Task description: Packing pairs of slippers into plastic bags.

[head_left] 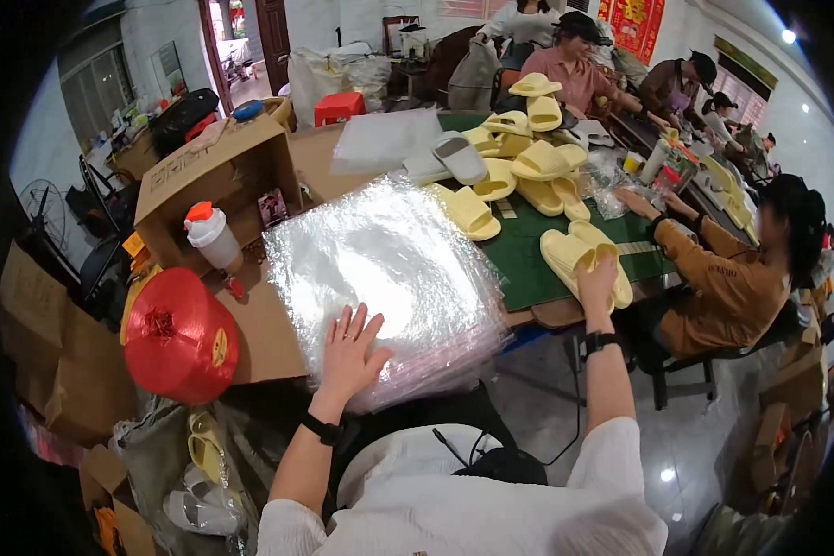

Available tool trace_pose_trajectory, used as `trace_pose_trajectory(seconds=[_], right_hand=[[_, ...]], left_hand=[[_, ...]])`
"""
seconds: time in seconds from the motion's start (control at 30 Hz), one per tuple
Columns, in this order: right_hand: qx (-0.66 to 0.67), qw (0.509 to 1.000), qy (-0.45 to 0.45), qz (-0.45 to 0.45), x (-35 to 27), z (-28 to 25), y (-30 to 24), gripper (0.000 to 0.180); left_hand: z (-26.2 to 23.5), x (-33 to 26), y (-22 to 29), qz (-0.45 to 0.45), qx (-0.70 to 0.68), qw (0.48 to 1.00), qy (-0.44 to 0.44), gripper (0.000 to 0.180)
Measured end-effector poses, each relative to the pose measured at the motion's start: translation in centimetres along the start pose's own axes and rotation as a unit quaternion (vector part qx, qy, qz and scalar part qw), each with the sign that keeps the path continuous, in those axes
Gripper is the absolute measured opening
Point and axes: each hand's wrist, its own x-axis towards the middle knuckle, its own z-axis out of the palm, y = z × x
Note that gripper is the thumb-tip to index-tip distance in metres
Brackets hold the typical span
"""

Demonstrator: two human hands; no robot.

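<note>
My left hand (350,350) lies flat with spread fingers on a thick stack of clear plastic bags (380,269) on the table in front of me. My right hand (596,281) reaches out to the right and grips a pair of pale yellow slide sandals (570,252) lying on the green cutting mat (528,264). More yellow slides (528,157) are piled further back on the mat, with a single yellow slide (468,213) beside the bags.
A red spool of twine (178,338) and a white bottle with an orange cap (213,236) sit at left by an open cardboard box (208,171). A person in a brown jacket (732,278) sits at right; others work at the far table end.
</note>
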Motion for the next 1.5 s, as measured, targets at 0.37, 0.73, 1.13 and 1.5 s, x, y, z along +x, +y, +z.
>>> trace_pose_trajectory(seconds=[0.37,0.73,1.13,1.5], right_hand=[[-0.019,0.986,-0.165,-0.034,1.6,-0.1,-0.6,0.020],[0.104,0.982,-0.140,-0.073,-10.1,-7.1,-6.2,0.019],[0.351,0.923,-0.139,0.071,-15.0,-12.1,-6.4,0.015],[0.564,0.796,-0.185,0.121,-16.1,-12.6,-11.3,0.036]], left_hand=[[-0.8,0.3,0.6,-0.006,-0.012,1.000,-0.014,0.061],[-3.2,-0.7,0.9,0.081,0.003,0.997,-0.019,0.085],[-2.5,-2.8,1.9,0.093,-0.038,0.994,-0.040,0.064],[-1.6,-0.1,3.3,0.033,-0.136,0.990,-0.035,0.044]])
